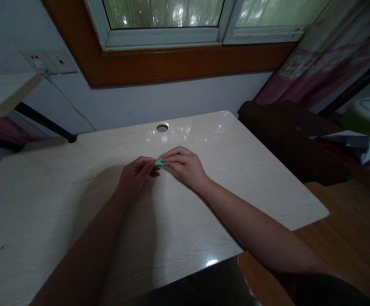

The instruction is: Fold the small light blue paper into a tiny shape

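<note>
A small turquoise piece (160,162), perhaps folded paper, is held between my two hands over the middle of the table. My left hand (137,173) pinches its left end between thumb and fingers. At its right end, the fingertips and thumb of my right hand (185,165) close on it from above and the side. The fingers cover much of the piece, so its full shape is hidden. Both forearms reach in from the near edge of the pale wood-grain table (236,170).
A round cable hole (162,128) lies behind my hands. At the left, a raised shelf (6,91) stands on black legs. A wall socket (49,62) has a cord plugged in. Beyond the table are a window (162,38), a curtain (319,55) and dark wooden furniture (287,140).
</note>
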The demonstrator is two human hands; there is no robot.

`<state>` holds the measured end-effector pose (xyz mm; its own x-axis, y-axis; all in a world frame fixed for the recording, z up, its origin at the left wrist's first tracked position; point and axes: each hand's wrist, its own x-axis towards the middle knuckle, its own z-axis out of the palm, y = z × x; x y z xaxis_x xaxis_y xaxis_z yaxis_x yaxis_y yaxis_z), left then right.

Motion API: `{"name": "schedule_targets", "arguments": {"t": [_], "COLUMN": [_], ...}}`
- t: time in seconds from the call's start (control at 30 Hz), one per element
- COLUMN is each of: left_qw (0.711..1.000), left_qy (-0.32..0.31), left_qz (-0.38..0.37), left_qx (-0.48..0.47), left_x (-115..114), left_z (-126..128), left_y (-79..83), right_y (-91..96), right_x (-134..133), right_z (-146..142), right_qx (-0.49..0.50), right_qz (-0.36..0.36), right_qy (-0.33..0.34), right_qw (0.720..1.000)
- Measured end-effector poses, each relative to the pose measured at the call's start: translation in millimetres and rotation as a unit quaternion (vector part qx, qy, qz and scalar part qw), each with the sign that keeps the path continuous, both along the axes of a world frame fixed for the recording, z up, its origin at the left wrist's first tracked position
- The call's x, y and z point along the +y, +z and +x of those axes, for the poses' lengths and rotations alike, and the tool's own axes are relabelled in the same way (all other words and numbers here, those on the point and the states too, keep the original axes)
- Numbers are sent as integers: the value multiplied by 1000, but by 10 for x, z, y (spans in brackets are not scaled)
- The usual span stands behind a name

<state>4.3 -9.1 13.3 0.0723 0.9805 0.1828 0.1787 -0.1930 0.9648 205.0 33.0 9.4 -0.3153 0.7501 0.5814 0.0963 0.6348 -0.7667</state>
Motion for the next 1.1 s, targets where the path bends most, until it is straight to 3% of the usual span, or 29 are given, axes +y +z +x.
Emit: {"name": "schedule_targets", "arguments": {"t": [0.1, 0.3, 0.43, 0.53, 0.63, 0.83, 0.97, 1.1], "left_qw": [998, 999, 998, 998, 998, 1000, 998, 996], "left_qy": [-23, 28, 54, 60, 59, 25, -23, -57], "left_qz": [-20, -4, 21, 23, 20, -18, -57, -62], "left_qx": [-51, -44, -40, -23, -9, 2, -9, 43], "left_x": [6, 23, 30, 32, 37, 52, 29, 3], "left_z": [8, -5, -7, -4, -4, -3, 2, -11], "left_y": [-15, -40, -67, -88, -109, -147, -107, -38], "right_y": [-5, -2, -5, -39, -94, -138, -70, -21], "right_x": [-11, -19, -8, -4, -7, -8, -8, -11], "right_z": [1, -7, -23, -52, -86, -98, -91, -96], "right_qx": [-25, -33, 18, 85, 87, 49, 88, 124], "right_qz": [23, 8, -93, -205, -250, -266, -286, -302], "right_qy": [11, 19, 8, 37, 60, 71, 52, 58], "right_qw": [999, 999, 995, 974, 962, 960, 953, 943]}}
